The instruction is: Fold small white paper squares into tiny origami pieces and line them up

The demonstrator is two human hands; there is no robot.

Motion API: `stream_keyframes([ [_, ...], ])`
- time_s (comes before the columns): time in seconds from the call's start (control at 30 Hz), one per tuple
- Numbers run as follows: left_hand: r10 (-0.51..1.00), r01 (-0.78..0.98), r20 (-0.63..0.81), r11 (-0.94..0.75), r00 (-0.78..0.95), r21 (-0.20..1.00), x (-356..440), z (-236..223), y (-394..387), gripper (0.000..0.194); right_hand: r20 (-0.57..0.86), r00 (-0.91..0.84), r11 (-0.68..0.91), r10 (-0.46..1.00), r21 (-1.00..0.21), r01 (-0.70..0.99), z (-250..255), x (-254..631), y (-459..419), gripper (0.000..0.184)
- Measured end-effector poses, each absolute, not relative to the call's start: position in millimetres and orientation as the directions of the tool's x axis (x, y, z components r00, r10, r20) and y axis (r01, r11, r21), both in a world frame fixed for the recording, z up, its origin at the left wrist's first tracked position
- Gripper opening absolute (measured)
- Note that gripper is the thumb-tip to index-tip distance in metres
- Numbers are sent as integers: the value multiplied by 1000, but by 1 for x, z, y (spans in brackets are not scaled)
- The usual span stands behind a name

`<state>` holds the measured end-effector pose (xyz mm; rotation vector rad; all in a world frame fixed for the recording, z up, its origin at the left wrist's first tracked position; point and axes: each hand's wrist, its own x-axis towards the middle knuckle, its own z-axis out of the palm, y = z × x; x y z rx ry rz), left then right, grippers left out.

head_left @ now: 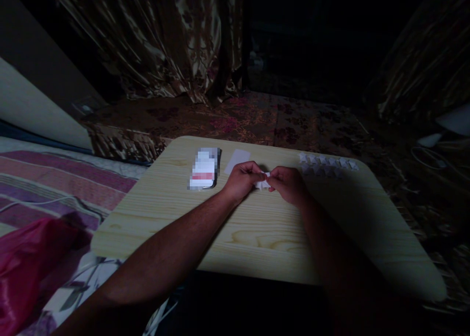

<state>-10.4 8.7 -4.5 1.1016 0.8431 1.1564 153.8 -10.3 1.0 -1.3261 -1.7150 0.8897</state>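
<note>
Closest, on the left, a bright pink plastic bag point(27, 262) sits on a striped bed cover point(110, 172). A white cord point(40, 202) lies across the cover too. Next comes a light wooden table point(257, 245) with round corners. Both arms reach over it, and the two hands are close together near the middle. The left hand point(240, 180) pinches one side of a small folded white paper point(262, 185), and the right hand point(289, 183) pinches the other side. The fingers hide part of it. A phone point(204, 167) with a blurry screen lies left of the hands. A flat white paper point(237, 161) lies between the phone and the hands, a bit farther back. To the right, small folded papers point(322, 160) stand in two rows. Past the table is a flowery cloth point(253, 116), and behind that hangs a shiny brown curtain point(154, 37).
</note>
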Motion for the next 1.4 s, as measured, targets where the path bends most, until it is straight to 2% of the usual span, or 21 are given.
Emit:
stream_keyframes([
  [0.17, 977, -255, 7, 48, 212, 966, -10, -4, 9, 15, 150, -166, 208, 975, -883, 420, 2, 152, -12, 8],
  [0.37, 970, -220, 73, -21, 233, 975, -9, -6, 8, 13, 160, -155, 213, 975, -875, 435, 3, 153, -11, 9],
  [0.73, 973, -243, 40, 17, 226, 970, -11, -5, 9, 13, 166, -166, 222, 972, -884, 412, -2, 152, -10, 7],
  [1.1, 967, -156, 38, 2, 251, 988, -11, -7, 8, 20, 142, -73, 159, 987, -898, 411, 2, 153, -9, 10],
  [1.4, 968, -138, 38, -4, 246, 990, -13, -7, 9, 20, 137, -99, 165, 986, -903, 397, 3, 152, -10, 11],
])
